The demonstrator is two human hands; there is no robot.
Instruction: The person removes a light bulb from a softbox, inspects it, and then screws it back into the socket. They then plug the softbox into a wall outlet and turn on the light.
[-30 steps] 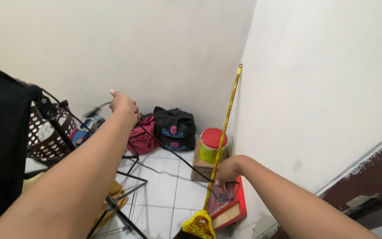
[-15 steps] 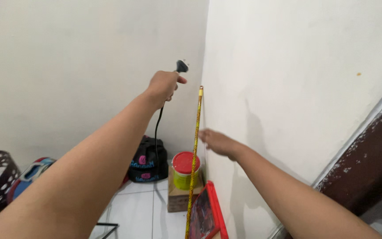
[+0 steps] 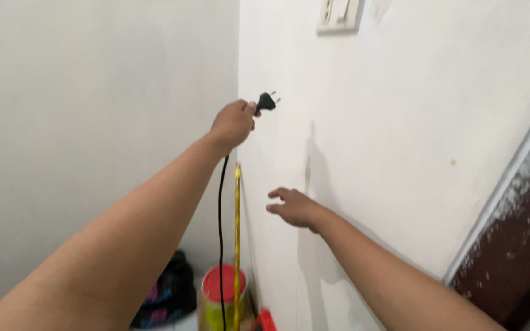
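**Plug raised, not yet in the socket**

I see my left hand (image 3: 233, 122) lifted toward the right wall, its fingers clamped on a black plug (image 3: 266, 101) whose prongs point at the wall; the cord (image 3: 221, 245) hangs down from it. The socket plate (image 3: 340, 15) sits higher, well apart, so the plug is still out. My right hand (image 3: 295, 208) hovers empty, fingers apart. Below stand a yellow stick (image 3: 237, 245) and a red-lidded jar (image 3: 221, 294) (label unreadable).
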